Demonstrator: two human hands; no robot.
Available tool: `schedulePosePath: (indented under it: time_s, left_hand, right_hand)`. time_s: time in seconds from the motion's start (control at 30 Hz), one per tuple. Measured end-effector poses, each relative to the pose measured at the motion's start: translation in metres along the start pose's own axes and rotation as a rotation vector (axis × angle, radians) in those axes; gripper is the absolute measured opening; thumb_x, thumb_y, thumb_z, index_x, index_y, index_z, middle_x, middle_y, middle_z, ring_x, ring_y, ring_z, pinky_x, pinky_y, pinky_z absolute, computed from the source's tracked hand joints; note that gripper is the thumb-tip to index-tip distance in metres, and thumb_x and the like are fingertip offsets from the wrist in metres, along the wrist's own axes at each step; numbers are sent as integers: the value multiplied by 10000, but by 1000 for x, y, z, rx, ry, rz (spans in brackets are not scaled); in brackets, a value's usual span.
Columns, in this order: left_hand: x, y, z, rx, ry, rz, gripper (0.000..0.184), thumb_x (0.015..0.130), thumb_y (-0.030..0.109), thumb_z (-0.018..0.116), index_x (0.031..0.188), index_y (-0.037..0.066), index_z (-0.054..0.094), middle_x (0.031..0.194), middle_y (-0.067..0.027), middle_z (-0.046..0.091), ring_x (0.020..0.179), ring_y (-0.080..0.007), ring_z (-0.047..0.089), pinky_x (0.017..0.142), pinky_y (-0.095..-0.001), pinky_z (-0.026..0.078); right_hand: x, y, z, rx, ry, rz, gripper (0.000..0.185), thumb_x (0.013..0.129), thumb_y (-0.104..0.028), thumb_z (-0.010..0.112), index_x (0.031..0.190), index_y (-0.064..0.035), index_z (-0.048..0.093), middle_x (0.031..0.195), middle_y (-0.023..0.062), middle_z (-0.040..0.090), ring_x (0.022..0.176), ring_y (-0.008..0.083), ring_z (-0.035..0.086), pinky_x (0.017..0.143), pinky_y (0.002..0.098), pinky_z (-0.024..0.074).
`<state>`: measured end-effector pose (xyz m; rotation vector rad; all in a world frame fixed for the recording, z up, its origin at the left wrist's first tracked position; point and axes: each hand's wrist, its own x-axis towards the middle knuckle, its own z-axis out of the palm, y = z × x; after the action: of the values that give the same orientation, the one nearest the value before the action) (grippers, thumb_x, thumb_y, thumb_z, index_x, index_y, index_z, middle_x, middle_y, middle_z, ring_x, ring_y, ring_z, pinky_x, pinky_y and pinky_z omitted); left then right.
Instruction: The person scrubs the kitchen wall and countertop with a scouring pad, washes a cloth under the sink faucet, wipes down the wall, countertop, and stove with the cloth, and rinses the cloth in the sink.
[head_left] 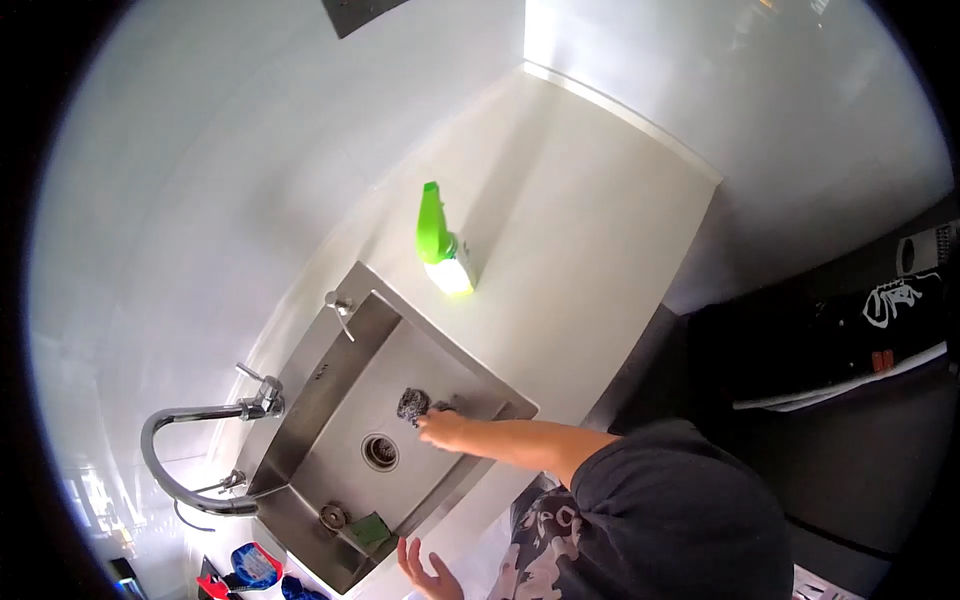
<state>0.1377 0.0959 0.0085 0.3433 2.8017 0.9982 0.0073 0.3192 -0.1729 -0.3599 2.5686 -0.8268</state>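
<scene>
Over the steel sink [335, 440], my right hand [441, 430] reaches in with its fingers closed around something dark and grey, perhaps a scouring pad, mostly covered by the hand. Right beside those fingers a grey scouring pad [412, 405] lies on the sink floor, above the round drain [380, 452]. My left hand [428, 572] is held near the sink's lower edge, palm up, fingers spread, holding nothing. Close to it, a green sponge [371, 530] and a round metal strainer [334, 516] lie at the sink's lower end.
A spray bottle [447, 265] with a green head stands on the white counter [570, 210]. The curved faucet [165, 440] and a soap dispenser [341, 308] are along the sink's back edge. Blue and red bottles [252, 568] are at the lower left.
</scene>
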Motion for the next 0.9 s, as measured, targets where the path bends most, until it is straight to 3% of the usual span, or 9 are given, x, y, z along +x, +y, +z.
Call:
schedulePosePath:
  time_s: [0.03,0.1,0.2,0.27,0.33,0.5,0.63,0.77,0.9]
  left_hand:
    - [0,2,-3,2,-3,-15,357,788,-36,492,1143,-3,509,1299,-189,392,1173,-332,415,934,-419,377]
    - [13,3,-4,-4,4,-10,343,792,-34,490,1132,-2,519,1286,-188,408,1168,-329,419,927,-421,382]
    - [31,6,8,178,2,196,309,805,-18,485,1109,-2,536,1254,-184,444,1170,-319,420,918,-414,388]
    - [67,27,18,-23,-77,160,359,805,-29,468,1160,13,501,1290,-185,413,1183,-326,417,964,-427,333]
    - [90,42,31,-64,-86,212,311,804,-25,475,1108,9,527,1252,-181,445,1154,-331,438,951,-430,346]
    - [128,67,92,-222,-153,292,260,807,-6,497,1052,33,574,1196,-165,491,1113,-325,474,926,-414,377]
    - [156,141,156,-166,-280,485,257,803,7,510,1041,66,589,1179,-168,498,1081,-316,499,886,-400,419]
    - [199,223,247,-103,-343,567,284,800,34,526,1074,93,571,1206,-165,473,1111,-328,467,917,-428,381]
    - [261,281,337,122,-266,600,350,803,79,543,1151,107,515,1279,-153,399,1186,-331,385,971,-454,307]
  right_hand:
    - [-8,-16,-18,11,5,-4,228,767,-98,561,988,-128,608,1160,126,494,1054,327,492,809,396,497]
    - [-12,-36,-52,159,396,-154,172,767,-94,551,918,-124,630,1153,125,493,1057,323,482,809,393,494]
    - [-8,-10,-29,37,165,-71,180,778,-94,534,920,-140,634,1163,109,481,1061,320,474,808,381,490]
    - [-20,-2,-35,56,179,20,175,787,-114,522,931,-142,618,1158,93,483,1051,304,480,798,371,488]
    - [-61,-15,-58,138,283,-147,202,800,-131,508,968,-170,613,1143,78,489,1029,279,494,785,361,489]
    - [-208,21,-145,176,710,-60,302,753,-64,540,1000,-218,623,1166,63,490,1062,291,490,868,369,459]
    - [-323,158,-206,-222,1050,318,448,736,-24,569,1140,-219,559,1205,125,485,1063,324,502,900,386,447]
    - [-416,309,-267,-210,1276,664,499,752,-57,614,1215,-211,510,1232,105,467,1110,324,459,905,401,438]
    - [-432,443,-252,-298,1184,972,484,767,-43,593,1221,-190,513,1206,122,493,1088,325,473,901,410,425]
